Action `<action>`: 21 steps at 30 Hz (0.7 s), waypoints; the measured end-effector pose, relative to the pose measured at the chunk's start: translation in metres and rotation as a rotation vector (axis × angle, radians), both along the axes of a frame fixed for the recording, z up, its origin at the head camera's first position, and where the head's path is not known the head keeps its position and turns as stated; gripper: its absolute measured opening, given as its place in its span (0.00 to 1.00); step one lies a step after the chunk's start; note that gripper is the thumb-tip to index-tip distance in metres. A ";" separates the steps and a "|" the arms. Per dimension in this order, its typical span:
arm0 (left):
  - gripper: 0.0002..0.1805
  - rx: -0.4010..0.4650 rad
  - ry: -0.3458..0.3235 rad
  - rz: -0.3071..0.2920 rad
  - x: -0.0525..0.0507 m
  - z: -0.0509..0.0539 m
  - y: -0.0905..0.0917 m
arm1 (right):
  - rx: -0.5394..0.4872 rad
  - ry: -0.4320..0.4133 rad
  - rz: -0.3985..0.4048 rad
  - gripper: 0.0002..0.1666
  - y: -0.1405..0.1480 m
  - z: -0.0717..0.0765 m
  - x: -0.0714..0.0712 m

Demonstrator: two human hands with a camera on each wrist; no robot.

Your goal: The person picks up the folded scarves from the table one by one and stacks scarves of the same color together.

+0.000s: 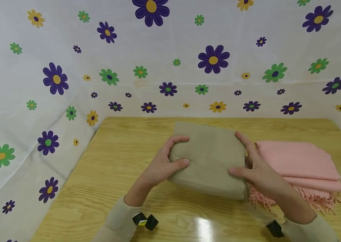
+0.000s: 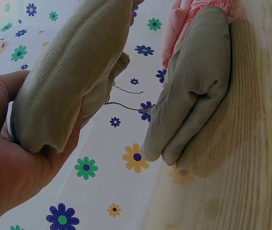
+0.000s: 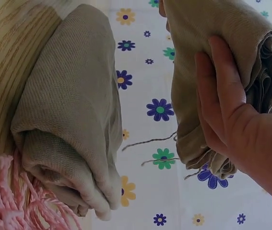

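Note:
A folded beige cloth [image 1: 206,158] is held above the table between both hands. My left hand [image 1: 161,164] grips its left side, thumb on the upper face and fingers round the edge. On the opposite side my right hand [image 1: 258,168] grips it, thumb also on top. Loose threads [image 3: 157,139] hang from its underside in the right wrist view. Below it, a second folded beige cloth [image 2: 193,86] lies on the table, seen in both wrist views; the held cloth largely hides it in the head view.
To the right lies a folded pink scarf [image 1: 297,161] with a fringe [image 1: 318,201], close to the right hand. The wooden table [image 1: 98,188] meets a white flower-patterned sheet [image 1: 158,43] at the back and left.

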State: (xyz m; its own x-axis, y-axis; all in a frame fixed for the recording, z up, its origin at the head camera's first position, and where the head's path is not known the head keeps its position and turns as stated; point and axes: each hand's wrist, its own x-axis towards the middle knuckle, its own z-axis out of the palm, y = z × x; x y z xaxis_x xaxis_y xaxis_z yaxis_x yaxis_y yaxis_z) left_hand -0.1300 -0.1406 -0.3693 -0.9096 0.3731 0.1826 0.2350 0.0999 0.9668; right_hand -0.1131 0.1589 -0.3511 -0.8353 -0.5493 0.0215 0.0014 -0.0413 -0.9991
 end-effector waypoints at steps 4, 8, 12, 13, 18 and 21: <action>0.32 -0.013 0.007 0.003 0.000 0.000 0.000 | -0.031 -0.045 -0.019 0.61 -0.002 -0.001 0.000; 0.32 -0.027 0.014 0.005 0.000 -0.001 0.001 | -0.014 -0.027 -0.035 0.60 -0.002 -0.002 -0.001; 0.32 -0.033 0.012 -0.001 -0.001 -0.004 0.004 | 0.033 0.006 -0.067 0.57 -0.001 -0.002 -0.002; 0.33 -0.035 0.009 -0.004 -0.001 -0.005 0.005 | 0.049 0.009 -0.077 0.56 0.000 -0.002 -0.002; 0.33 -0.040 -0.022 -0.018 -0.002 -0.011 0.010 | 0.123 0.010 -0.119 0.49 0.002 -0.002 -0.003; 0.32 -0.044 -0.035 -0.024 -0.003 -0.014 0.013 | 0.158 0.036 -0.129 0.44 0.003 -0.003 -0.004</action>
